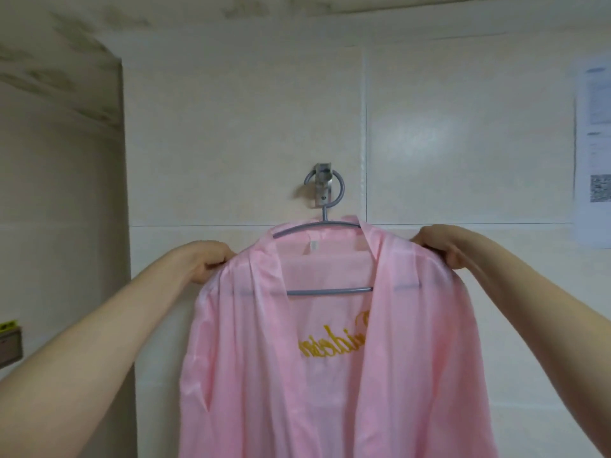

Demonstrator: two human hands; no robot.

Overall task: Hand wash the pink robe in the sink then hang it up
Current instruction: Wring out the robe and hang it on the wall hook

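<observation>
The pink robe [413, 342] hangs open at the front on a grey hanger [327, 290], with gold embroidered lettering showing inside its back. The hanger's round hook sits over a metal wall hook [322, 188] on the tiled wall. My left hand [206, 259] pinches the robe's left shoulder with curled fingers. At the right shoulder, my right hand [444, 247] grips the fabric the same way. Both arms reach up from the lower corners. The robe's lower part runs out of the frame.
Cream wall tiles [463, 143] fill the background. A printed paper notice [595, 153] with a QR code is stuck to the wall at far right. A wall corner and recess lie to the left, with a small fixture [10, 345] at the left edge.
</observation>
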